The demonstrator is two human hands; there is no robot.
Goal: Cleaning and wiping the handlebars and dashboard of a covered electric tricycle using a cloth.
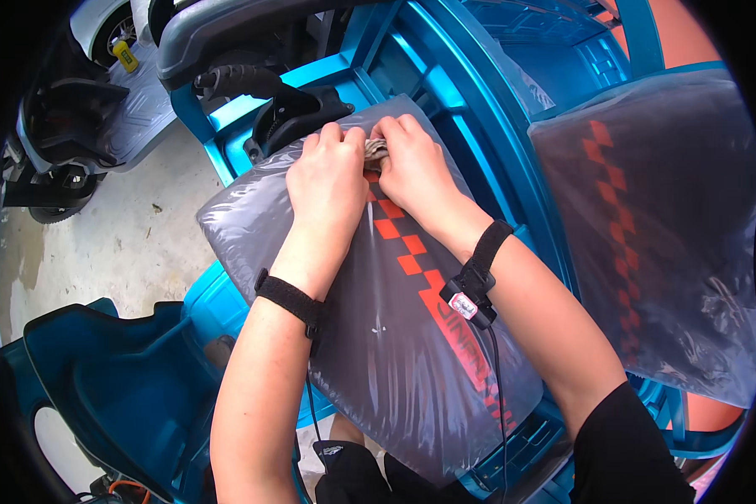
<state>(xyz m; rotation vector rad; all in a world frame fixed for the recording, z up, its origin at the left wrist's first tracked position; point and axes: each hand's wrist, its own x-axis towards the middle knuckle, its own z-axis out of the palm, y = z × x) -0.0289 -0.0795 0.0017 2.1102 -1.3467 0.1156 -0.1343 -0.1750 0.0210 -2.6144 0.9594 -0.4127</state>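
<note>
Wrapped pad [382,361]: broad, flat, dark, red-checkered, sheathed in glossy, wrinkled film; it lies beneath the forearms, across a smooth, ribbed blue body [454,92]. Left hand [323,176] and right hand [420,172] meet near its far end; each grip is fingers together, clamped on crumpled pale material [375,151]. Count: two film-covered pads, the second pad [672,227] at right; two black wrist straps [290,301]; one yellow bottle [125,56].

Left hand [326,178] and right hand [418,175] pinch crumpled material [376,152]
Both are over the wrapped panel [376,336]; a second panel [689,218] is right of it.
</note>
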